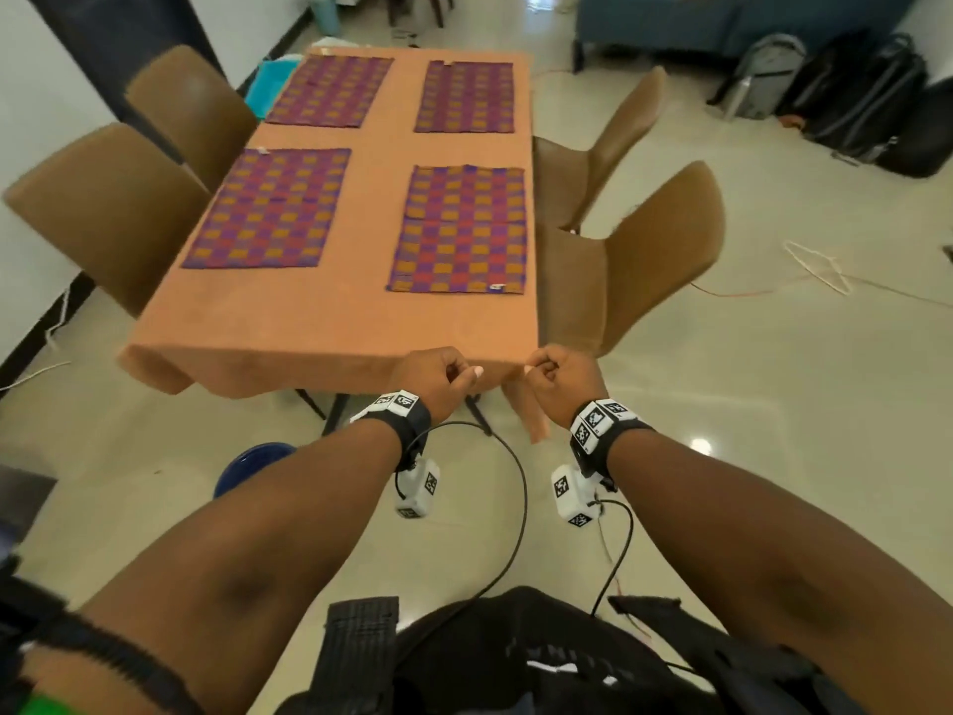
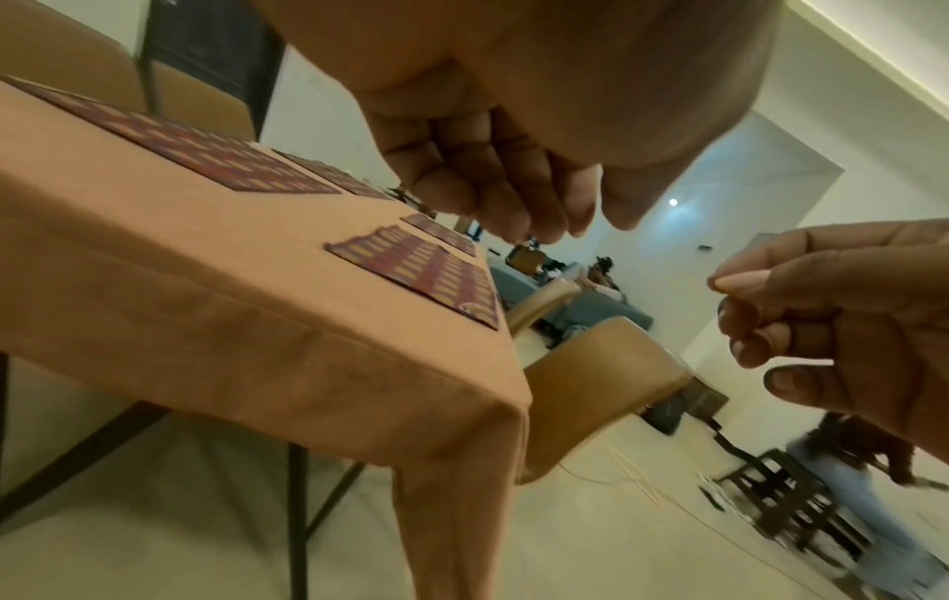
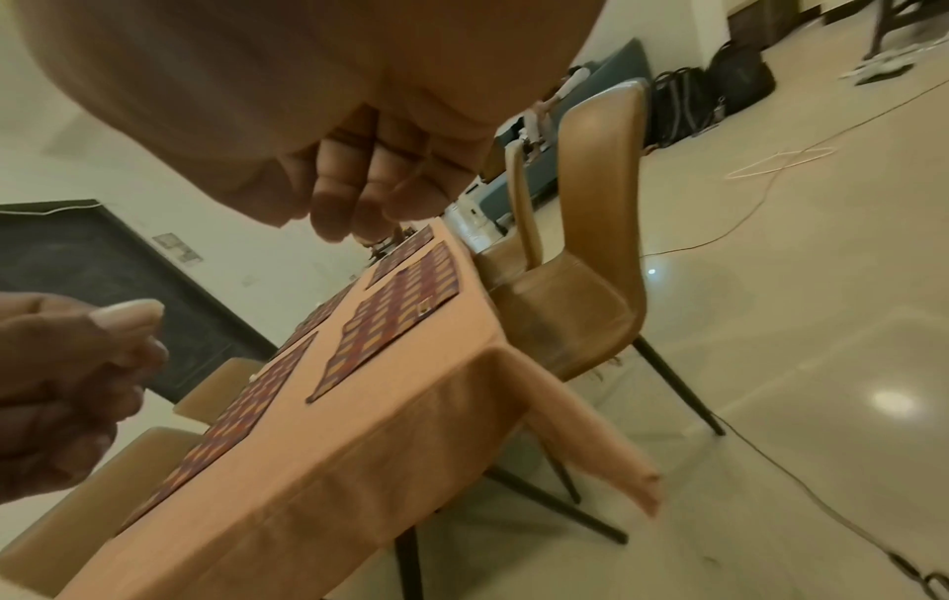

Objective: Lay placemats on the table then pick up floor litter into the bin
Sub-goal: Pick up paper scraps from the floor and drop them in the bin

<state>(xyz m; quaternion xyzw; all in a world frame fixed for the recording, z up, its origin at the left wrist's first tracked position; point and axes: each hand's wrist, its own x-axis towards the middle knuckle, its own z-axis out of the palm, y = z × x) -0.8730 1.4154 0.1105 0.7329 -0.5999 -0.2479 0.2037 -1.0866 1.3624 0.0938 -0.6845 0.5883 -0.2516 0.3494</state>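
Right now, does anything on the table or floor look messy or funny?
Yes. A white wire hanger lies on the floor right of the chairs, beside loose cables. The near right placemat shows a crease across its middle.

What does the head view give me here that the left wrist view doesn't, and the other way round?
Only the head view: all four placemats laid out in full on the table, the two left-side chairs, and a blue round object on the floor.
Only the left wrist view: the left hand's curled fingers from below, holding nothing.
Both: the right hand, loosely curled, the tablecloth corner, and the right-side chairs.
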